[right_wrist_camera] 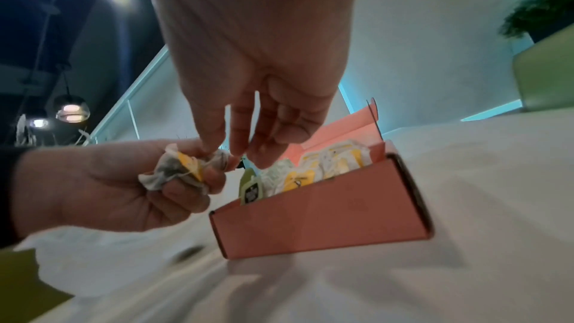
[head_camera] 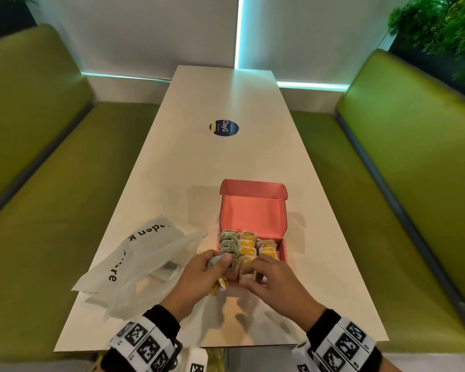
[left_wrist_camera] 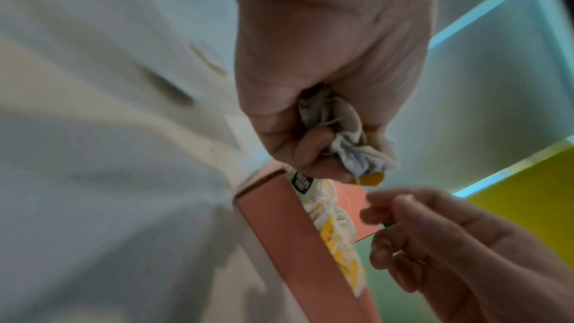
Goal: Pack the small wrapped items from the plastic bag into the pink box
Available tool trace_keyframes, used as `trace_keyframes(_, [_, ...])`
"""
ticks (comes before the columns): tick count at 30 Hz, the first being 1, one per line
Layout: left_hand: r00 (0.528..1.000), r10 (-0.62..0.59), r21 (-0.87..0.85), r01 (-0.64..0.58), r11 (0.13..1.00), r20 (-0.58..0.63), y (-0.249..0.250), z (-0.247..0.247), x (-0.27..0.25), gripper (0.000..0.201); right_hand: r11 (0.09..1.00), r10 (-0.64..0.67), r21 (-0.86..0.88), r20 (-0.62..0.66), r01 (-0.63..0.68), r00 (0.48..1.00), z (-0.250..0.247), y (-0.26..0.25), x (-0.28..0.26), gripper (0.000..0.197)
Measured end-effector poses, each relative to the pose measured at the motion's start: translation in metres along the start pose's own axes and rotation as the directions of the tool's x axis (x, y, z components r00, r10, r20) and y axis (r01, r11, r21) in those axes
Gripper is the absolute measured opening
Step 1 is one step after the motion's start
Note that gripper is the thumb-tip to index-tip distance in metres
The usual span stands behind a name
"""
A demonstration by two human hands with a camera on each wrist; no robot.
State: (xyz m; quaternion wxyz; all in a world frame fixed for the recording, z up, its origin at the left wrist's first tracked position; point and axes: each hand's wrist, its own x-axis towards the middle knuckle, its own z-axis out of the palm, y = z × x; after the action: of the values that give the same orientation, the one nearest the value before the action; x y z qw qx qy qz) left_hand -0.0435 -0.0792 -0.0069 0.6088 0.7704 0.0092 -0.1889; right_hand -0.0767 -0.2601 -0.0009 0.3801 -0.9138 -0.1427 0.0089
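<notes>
Head view: on the pale tabletop (head_camera: 188, 162) the pink box (head_camera: 253, 210) stands open, lid tipped back, with three rows of small wrapped items (head_camera: 246, 244) set upright inside, green at the left, yellow in the middle and right. The plastic bag (head_camera: 142, 261) lies crumpled just left of the box. Both hands meet at the near edge of the box: the left hand (head_camera: 207, 275) curls around a few loose packets, and the right hand (head_camera: 274, 277) reaches across to them.

Left wrist view: the left grip is pressed together around a crumpled bunch of packets (left_wrist_camera: 348, 141), white wrappers with a yellow tag showing, held right above the box's near wall. The right hand's fingers (left_wrist_camera: 403, 208) hang relaxed and spread beside the packed row.

Right wrist view: the right fingertips (right_wrist_camera: 214, 146) touch the top of the bunch in the left hand, not yet pinching any packet as far as I can tell.

Judged from this, the step in hand is drawing one packet from the bunch. The next move calls for a clean pinch on a single wrapper, then slotting it upright into the right row, which looks shorter.
</notes>
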Motion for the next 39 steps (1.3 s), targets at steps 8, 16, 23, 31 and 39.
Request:
trace_keyframes(8, [0.980, -0.095, -0.404, 0.159, 0.901, 0.174, 0.017, 0.012, -0.006, 0.029, 0.978, -0.163, 0.124, -0.041, 0.167, 0.986, 0.006, -0.014, 0.006, 0.033])
trace_keyframes(16, [0.993, -0.016, -0.381, 0.059, 0.923, 0.116, 0.009, 0.014, -0.005, 0.033, 0.964, 0.063, 0.265, -0.126, -0.028, 0.990, 0.006, -0.020, 0.008, 0.038])
trace_keyframes(23, [0.999, -0.024, -0.344, 0.036, 0.938, 0.038, 0.004, 0.017, -0.007, 0.025, 0.949, 0.222, 0.271, -0.201, -0.164, 0.954, 0.004, -0.023, 0.011, 0.016])
trace_keyframes(31, [0.991, 0.067, -0.353, -0.104, 0.930, -0.114, 0.002, 0.011, -0.009, 0.016, 0.818, 0.467, 0.483, -0.242, -0.312, 0.850, -0.002, -0.020, 0.008, 0.023])
trace_keyframes(39, [0.997, 0.077, -0.323, -0.076, 0.944, -0.008, 0.003, 0.017, -0.010, 0.021, 0.693, 0.440, 0.657, -0.060, -0.296, 0.896, -0.003, -0.041, 0.004, 0.020])
